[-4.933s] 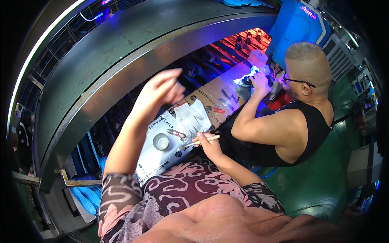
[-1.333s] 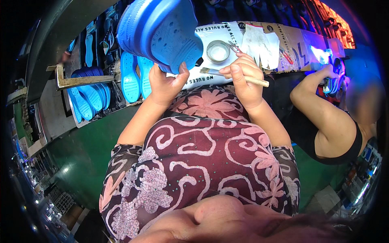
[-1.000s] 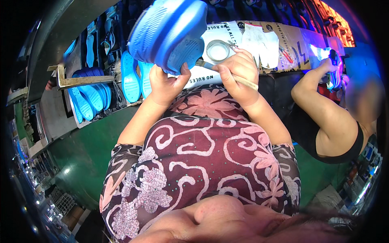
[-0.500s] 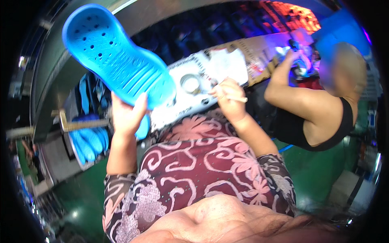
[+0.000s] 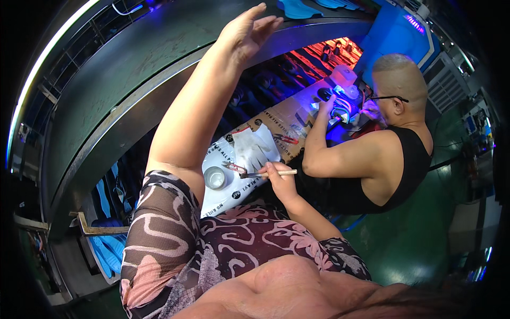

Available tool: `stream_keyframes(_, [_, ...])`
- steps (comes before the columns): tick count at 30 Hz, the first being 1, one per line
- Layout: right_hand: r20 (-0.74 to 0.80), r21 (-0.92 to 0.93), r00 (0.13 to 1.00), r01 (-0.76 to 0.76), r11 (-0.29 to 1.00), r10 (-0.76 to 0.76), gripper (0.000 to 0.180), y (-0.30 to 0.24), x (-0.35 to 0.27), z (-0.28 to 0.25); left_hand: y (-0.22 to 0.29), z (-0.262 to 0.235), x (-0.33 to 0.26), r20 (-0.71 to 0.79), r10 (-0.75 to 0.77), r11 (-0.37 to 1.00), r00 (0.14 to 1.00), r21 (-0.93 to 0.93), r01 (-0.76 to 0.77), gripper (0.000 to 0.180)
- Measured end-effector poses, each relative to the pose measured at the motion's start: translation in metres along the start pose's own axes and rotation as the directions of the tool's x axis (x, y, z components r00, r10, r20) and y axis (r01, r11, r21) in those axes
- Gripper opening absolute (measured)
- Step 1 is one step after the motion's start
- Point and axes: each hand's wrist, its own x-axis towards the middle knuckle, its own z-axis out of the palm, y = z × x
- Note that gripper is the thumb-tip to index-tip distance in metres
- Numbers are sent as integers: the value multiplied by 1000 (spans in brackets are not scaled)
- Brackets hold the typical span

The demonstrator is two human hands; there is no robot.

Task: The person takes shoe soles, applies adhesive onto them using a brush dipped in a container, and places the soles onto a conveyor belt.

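Observation:
My left hand (image 5: pixel 248 33) is stretched far forward over the green conveyor belt (image 5: pixel 175 40), its fingers extended and nothing in them. Just beyond it, a blue shoe sole (image 5: pixel 298 9) lies on the belt near the upper edge. In my right hand (image 5: pixel 279 181) is a brush (image 5: pixel 288 173) with a pale wooden handle, held level over the covered bench. Left of the brush stands a round metal cup (image 5: pixel 215 178) with pale liquid inside. Red-handled thread snips (image 5: pixel 234 168) lie between cup and brush, beside a white glove (image 5: pixel 252 148).
A co-worker (image 5: pixel 366 154) in a black sleeveless top sits close on my right, hands under purple light. Cardboard (image 5: pixel 289 125) and a second pair of red snips (image 5: pixel 286 139) are on the bench. Blue soles (image 5: pixel 108 252) are stacked low at left, beside a wooden bar (image 5: pixel 103 228).
My left hand has let go of the blue sole and reached forward and right over the belt. My right hand keeps the brush. The view has shifted, showing more of the belt.

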Motion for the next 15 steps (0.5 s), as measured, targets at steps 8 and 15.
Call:
stream_keyframes(8, [36, 185, 998, -61, 981, 56, 33, 34, -2, -4, -39, -137, -149, 319, -195, 612, 928, 779, -139, 42])
stream_keyframes(15, [120, 302, 979, -192, 934, 163, 32, 42, 3, 12, 2, -385, -366, -279, 469, -222, 838, 881, 418, 41])
